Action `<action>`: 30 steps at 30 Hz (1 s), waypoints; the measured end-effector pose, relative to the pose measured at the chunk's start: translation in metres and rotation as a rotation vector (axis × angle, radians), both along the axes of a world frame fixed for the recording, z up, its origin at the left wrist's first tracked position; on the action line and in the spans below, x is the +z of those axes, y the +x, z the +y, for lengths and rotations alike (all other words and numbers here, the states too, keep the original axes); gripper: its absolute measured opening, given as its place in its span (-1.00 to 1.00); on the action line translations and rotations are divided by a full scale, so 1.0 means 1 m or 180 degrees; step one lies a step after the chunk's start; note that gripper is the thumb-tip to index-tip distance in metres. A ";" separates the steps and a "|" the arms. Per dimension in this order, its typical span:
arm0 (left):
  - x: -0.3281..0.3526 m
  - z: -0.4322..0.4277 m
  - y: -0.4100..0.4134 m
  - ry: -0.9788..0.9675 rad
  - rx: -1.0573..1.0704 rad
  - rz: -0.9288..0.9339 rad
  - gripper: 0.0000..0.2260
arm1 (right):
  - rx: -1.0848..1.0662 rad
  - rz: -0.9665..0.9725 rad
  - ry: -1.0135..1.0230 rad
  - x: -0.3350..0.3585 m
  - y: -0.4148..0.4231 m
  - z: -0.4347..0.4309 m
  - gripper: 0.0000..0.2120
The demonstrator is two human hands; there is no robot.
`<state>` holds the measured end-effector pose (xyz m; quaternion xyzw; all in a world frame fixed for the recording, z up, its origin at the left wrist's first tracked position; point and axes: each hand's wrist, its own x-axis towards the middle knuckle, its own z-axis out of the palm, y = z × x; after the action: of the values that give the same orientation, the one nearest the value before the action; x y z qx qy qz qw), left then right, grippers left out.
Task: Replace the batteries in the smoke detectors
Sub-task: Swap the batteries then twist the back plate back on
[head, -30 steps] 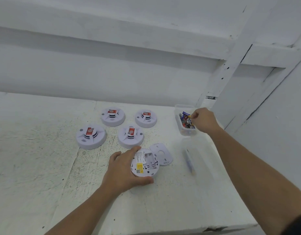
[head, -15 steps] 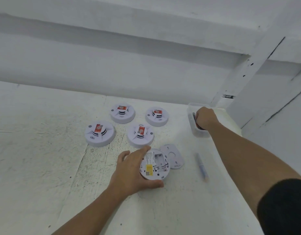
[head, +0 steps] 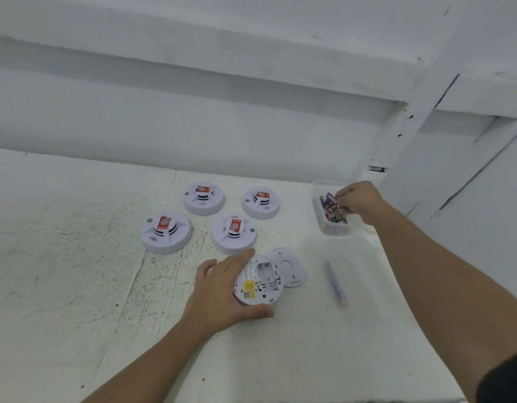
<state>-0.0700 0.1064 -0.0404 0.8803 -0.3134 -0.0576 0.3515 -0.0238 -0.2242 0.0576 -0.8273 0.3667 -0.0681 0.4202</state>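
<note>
The worktop is white, flecked and scuffed with dark grey speckles, and the wall behind it is plain white. The four closed smoke detectors are white with a faint lilac cast, each topped by a red label and banded with black slots. The opened detector is white inside, with a yellow sticker and small black markings; its cover plate is plain white. A blurred pen-like tool is blue with an orange tip. The container is clear; its batteries mix red, black and silver, and the uppermost battery is dark blue. A sleeve is black.
</note>
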 end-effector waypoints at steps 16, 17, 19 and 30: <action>-0.008 0.001 -0.003 -0.0128 -0.0023 -0.0181 -0.16 | 0.1063 -0.0443 0.0531 -0.029 -0.112 0.161 -0.79; -0.007 0.001 -0.004 -0.0171 -0.0022 -0.0194 -0.18 | 0.1064 -0.0442 0.0415 -0.034 -0.115 0.167 -0.78; -0.006 0.002 -0.005 -0.0226 -0.0024 -0.0233 -0.21 | 0.1063 -0.0433 0.0079 -0.042 -0.119 0.176 -0.79; -0.010 0.004 -0.002 -0.0208 -0.0088 -0.0258 -0.21 | 0.1454 -0.0558 -0.0984 -0.052 -0.128 0.190 -0.84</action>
<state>-0.0716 0.1103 -0.0506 0.8656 -0.3412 -0.0165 0.3662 -0.1517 -0.0345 0.0055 -0.9336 0.1184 -0.0981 0.3236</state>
